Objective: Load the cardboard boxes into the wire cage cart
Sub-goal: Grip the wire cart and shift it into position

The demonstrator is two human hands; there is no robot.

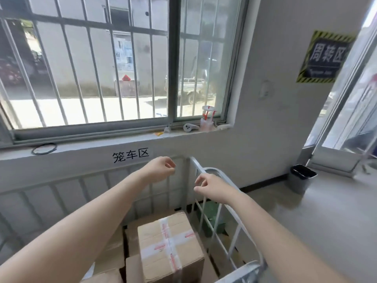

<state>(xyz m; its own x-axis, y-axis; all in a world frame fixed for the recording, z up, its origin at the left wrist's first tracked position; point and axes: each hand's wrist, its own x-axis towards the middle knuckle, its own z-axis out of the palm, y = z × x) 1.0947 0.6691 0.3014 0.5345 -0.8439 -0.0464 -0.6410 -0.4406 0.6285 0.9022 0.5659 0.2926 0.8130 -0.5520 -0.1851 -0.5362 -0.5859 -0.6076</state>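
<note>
The left forearm (91, 217) is appearing bare along its whole visible length, from the lower frame edge to the left hand (161, 169). The right forearm (275, 227) is appearing bare in the same way, up to the right hand (212, 187). The visible fingers (171, 164) are showing uncovered as well.

A dark bin (302, 176) stands on the floor (336, 211) below a hazard-striped wall sign (324, 58).

The wire cage cart (214, 170) holds stacked, taped cardboard boxes (169, 242).
</note>
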